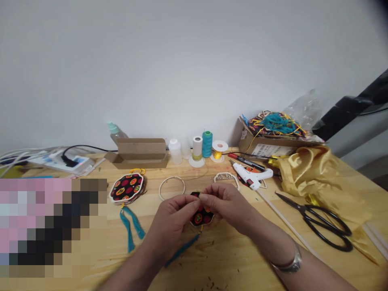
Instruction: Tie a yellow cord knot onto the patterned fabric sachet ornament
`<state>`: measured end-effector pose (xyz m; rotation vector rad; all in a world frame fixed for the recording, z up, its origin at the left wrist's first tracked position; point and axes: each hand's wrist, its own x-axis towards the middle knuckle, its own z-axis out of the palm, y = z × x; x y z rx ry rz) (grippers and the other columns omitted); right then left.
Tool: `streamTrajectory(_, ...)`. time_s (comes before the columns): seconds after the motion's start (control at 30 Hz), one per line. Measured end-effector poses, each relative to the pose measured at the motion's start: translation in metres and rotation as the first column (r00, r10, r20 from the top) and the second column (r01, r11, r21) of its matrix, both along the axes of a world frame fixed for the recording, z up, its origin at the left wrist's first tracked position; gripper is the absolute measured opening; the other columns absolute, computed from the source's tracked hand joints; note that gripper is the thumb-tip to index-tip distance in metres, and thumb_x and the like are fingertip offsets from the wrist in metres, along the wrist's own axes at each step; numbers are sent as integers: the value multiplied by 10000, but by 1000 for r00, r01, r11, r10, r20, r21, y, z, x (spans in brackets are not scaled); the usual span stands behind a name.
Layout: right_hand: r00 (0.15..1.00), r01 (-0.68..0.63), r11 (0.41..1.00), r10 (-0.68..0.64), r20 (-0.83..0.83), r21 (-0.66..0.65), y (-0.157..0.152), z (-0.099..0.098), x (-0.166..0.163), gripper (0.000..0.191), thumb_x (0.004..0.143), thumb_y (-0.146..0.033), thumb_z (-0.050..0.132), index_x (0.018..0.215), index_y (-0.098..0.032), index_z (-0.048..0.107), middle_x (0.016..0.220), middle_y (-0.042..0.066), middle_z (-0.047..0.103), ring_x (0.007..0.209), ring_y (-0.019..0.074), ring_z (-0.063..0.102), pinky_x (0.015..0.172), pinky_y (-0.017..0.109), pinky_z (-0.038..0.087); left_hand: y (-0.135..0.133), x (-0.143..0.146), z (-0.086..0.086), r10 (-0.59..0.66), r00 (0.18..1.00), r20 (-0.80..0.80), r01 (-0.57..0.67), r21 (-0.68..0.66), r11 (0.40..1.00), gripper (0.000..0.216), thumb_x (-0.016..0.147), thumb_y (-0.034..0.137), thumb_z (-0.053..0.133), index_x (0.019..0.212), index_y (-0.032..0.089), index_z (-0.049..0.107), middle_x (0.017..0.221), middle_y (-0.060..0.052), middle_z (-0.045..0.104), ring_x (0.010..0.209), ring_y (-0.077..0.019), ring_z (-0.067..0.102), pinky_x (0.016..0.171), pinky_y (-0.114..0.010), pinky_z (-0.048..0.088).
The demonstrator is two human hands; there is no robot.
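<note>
Both my hands meet over the middle of the wooden table (242,262). My left hand (172,220) and my right hand (226,204) pinch the top edge of a small black fabric ornament (201,216) with red and yellow dots. A teal tassel (182,250) trails from the ornament toward me. A finished ornament of the same fabric (127,188) lies to the left, with a yellow loop and a teal tassel (131,230). A thin wooden ring (171,188) lies just beyond my left hand.
A white glue gun (253,176), a carved wooden frame (226,178), black scissors (321,222) and gold satin cloth (312,171) lie to the right. Thread spools (207,144), small bottles, a cardboard tray (139,152) and a box of cords (273,133) line the wall. A power strip (65,161) sits far left.
</note>
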<state>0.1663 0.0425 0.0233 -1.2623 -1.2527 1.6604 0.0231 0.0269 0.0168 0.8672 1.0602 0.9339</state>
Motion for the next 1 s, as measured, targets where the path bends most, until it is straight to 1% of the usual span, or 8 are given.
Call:
streamTrajectory(0.23, 992, -9, 992, -7, 125, 122, 2, -6, 2, 79, 686, -194, 559, 624, -148, 543, 526, -47, 482, 459, 62, 412, 422, 177, 322, -3, -1, 1, -20, 998, -55, 20, 3, 1000, 119, 710, 256, 644, 653, 158, 682, 511, 30, 582, 449, -57, 450, 476, -166, 360)
streamTrajectory(0.4, 952, -25, 950, -73, 298, 311, 5, -8, 5, 130, 733, -205, 530, 611, -163, 515, 561, -30, 489, 535, 93, 427, 493, 210, 331, 0, -4, 2, 42, 951, -307, 19, 194, 981, 157, 746, 307, 591, 754, 200, 706, 787, -36, 671, 735, -169, 586, 661, -246, 439)
streamTrajectory(0.5, 902, -33, 896, -164, 398, 443, 7, -12, 7, 146, 761, -188, 507, 617, -170, 489, 596, -19, 504, 590, 113, 442, 544, 232, 334, 4, -9, -2, 197, 838, -509, 44, 422, 906, 156, 745, 283, 583, 798, 210, 710, 1038, -76, 617, 1008, -244, 531, 829, -320, 409)
streamTrajectory(0.6, 844, -34, 851, -257, 471, 525, 7, -15, 8, 136, 788, -173, 474, 652, -178, 484, 623, -5, 531, 604, 128, 459, 566, 252, 330, 5, -13, -5, 315, 731, -605, 123, 571, 812, 151, 764, 252, 551, 714, 198, 682, 1065, -96, 570, 1116, -273, 458, 830, -339, 410)
streamTrajectory(0.7, 798, -28, 821, -325, 508, 570, 7, -16, 8, 124, 798, -167, 459, 676, -182, 481, 644, 6, 541, 619, 140, 468, 574, 262, 324, 1, -12, -5, 411, 684, -603, 170, 679, 714, 137, 768, 205, 541, 678, 199, 643, 1027, -100, 564, 1161, -278, 410, 811, -327, 418)
streamTrajectory(0.8, 795, 2, 812, -356, 491, 584, 8, -16, 8, 111, 793, -170, 461, 686, -183, 489, 659, 13, 552, 638, 147, 478, 589, 268, 326, -6, -7, -8, 416, 683, -600, 243, 725, 645, 126, 760, 165, 546, 672, 194, 630, 1083, -105, 537, 1124, -267, 434, 866, -345, 398)
streamTrajectory(0.87, 836, 52, 829, -341, 429, 557, 9, -16, 7, 110, 777, -176, 475, 669, -182, 495, 644, 8, 554, 631, 142, 482, 592, 264, 336, -9, -3, -11, 391, 682, -618, 269, 710, 651, 148, 766, 156, 534, 679, 193, 648, 1260, -102, 422, 1063, -249, 474, 861, -360, 407)
streamTrajectory(1.0, 976, 155, 955, -188, 111, 254, 7, -11, 2, 122, 751, -231, 496, 648, -178, 457, 591, -13, 552, 482, 85, 415, 467, 211, 315, -12, 3, -18, 280, 683, -674, 342, 635, 693, 191, 777, 163, 509, 700, 213, 676, 1405, -69, 269, 1235, -291, 326, 928, -402, 371)
